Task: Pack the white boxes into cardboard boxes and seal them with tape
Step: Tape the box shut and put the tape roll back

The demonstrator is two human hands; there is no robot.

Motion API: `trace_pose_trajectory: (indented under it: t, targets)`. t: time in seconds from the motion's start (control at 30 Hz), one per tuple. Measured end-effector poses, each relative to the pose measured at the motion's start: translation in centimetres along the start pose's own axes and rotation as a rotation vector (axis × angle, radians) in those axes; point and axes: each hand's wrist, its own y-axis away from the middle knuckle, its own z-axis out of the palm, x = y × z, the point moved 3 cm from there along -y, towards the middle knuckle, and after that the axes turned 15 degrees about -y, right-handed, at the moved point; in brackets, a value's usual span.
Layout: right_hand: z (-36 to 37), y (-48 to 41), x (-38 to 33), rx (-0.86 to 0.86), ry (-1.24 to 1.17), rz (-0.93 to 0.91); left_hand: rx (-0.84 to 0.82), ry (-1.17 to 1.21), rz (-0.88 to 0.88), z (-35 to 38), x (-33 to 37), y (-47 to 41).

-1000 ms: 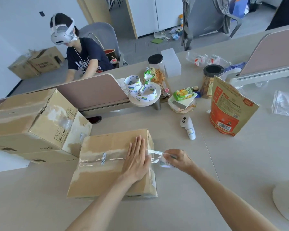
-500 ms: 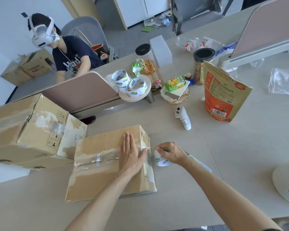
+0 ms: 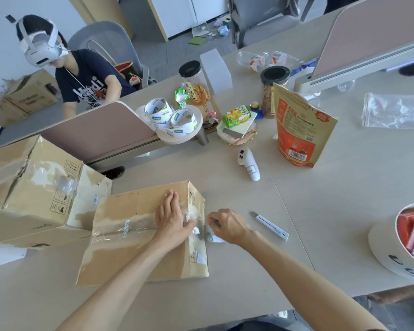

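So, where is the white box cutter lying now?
In the head view the box cutter lies flat on the table, just right of the right hand, apart from it, nearer the camera than the white controller.

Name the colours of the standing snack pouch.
The snack pouch is tan with an orange-red front panel; head view.

Left hand on cardboard box; utility knife right of box.

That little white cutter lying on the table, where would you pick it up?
Pinch the white cutter across its long sides at mid-handle, coming from above: it lies flat on the table, so only the top and edges are free. Stay off the metal tip at its far end.
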Motion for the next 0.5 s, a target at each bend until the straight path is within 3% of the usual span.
trace_pose_trajectory:
  t: [0.23, 0.33, 0.4, 0.5]
  targets:
    - [2.5, 1.9, -0.3, -0.009, -0.008, 0.042, -0.084, -0.15, 0.014, -0.3, 0.4, 0.8]
    - [1.7, 2.1, 0.0, -0.047, -0.117, 0.029, -0.148, -0.2, 0.008, -0.6, 0.7, 0.7]
    - [-0.3, 2.8, 0.2, 0.025, -0.205, 0.037, -0.188, -0.197, 0.01, -0.7, 0.6, 0.6]
    - [-3.2, 3.9, 2.6, 0.289, -0.238, 0.07, -0.198, -0.204, 0.007, -0.7, 0.6, 0.7]
